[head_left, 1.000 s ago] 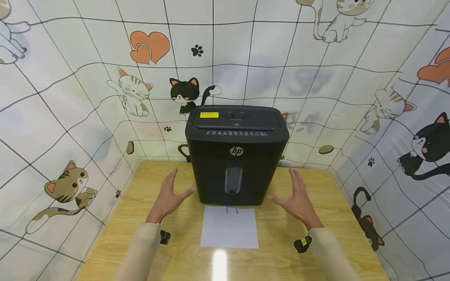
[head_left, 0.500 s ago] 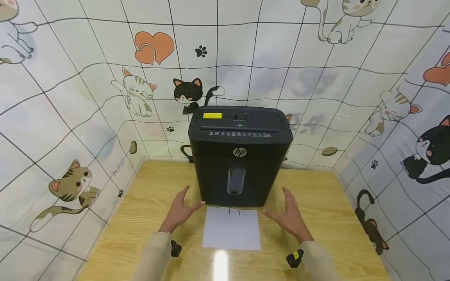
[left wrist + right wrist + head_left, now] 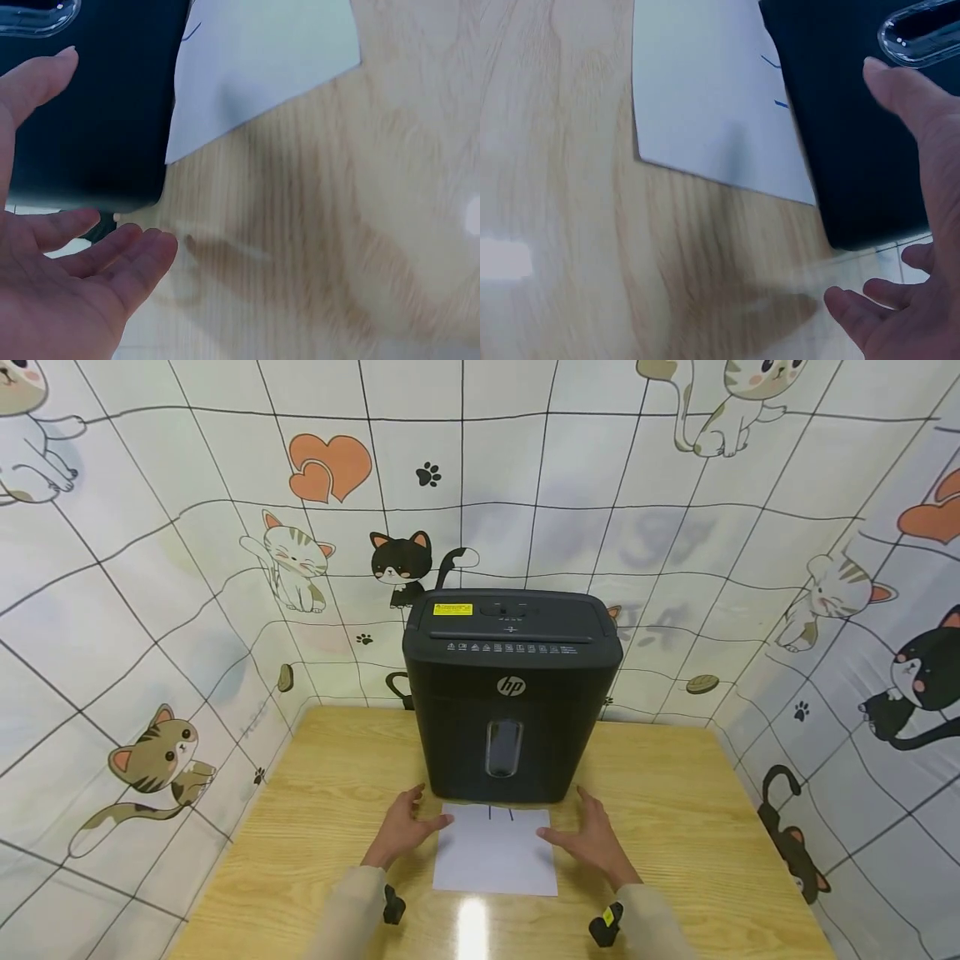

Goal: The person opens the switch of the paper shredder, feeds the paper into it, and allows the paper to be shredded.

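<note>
A black HP paper shredder [image 3: 465, 735] stands upright on the wooden table, its feed slot on top and a clear window [image 3: 503, 748] in front. Flat before its base lies a sheet of white paper [image 3: 495, 860] with two short dark lines at its far edge. My left hand [image 3: 405, 828] is over the paper's left side, thumb apart from the spread fingers, holding nothing. On the other side my right hand [image 3: 591, 837] mirrors it, also holding nothing. Both wrist views show the fingers relaxed near the shredder's lower corners.
The light wooden table [image 3: 315, 827] carries the shredder near its back edge. A cat-patterned white cloth [image 3: 570, 460] covers the wall behind and both sides. Small cameras are strapped at both wrists, with the left camera [image 3: 393, 905] hanging below the sleeve.
Both hands have come down and toward me from the shredder's sides, drawing closer together around the paper's far corners. Shredder and paper stay in place; the view shifted slightly.
</note>
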Action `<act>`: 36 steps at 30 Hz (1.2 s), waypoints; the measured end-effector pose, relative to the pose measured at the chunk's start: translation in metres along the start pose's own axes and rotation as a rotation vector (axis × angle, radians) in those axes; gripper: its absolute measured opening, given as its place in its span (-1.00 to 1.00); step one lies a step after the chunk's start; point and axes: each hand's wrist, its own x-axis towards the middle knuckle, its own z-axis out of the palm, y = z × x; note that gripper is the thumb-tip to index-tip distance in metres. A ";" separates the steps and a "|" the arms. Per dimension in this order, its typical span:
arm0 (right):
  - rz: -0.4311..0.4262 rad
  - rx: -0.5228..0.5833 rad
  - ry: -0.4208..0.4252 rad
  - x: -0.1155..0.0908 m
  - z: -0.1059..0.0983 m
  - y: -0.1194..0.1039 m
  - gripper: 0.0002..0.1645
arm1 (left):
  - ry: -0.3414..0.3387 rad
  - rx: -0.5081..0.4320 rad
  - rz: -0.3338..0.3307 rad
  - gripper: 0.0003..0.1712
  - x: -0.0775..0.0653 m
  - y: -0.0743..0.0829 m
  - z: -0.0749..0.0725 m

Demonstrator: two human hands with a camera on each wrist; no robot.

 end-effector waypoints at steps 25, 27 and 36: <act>0.106 -0.180 0.092 0.008 0.052 -0.026 0.37 | 0.103 0.337 -0.028 0.13 0.007 0.025 0.047; 0.128 -0.209 0.090 0.009 0.054 -0.029 0.37 | 0.109 0.347 -0.047 0.13 0.006 0.027 0.050; 0.157 -0.258 0.101 0.012 0.058 -0.036 0.18 | 0.132 0.311 -0.042 -0.03 0.005 0.031 0.050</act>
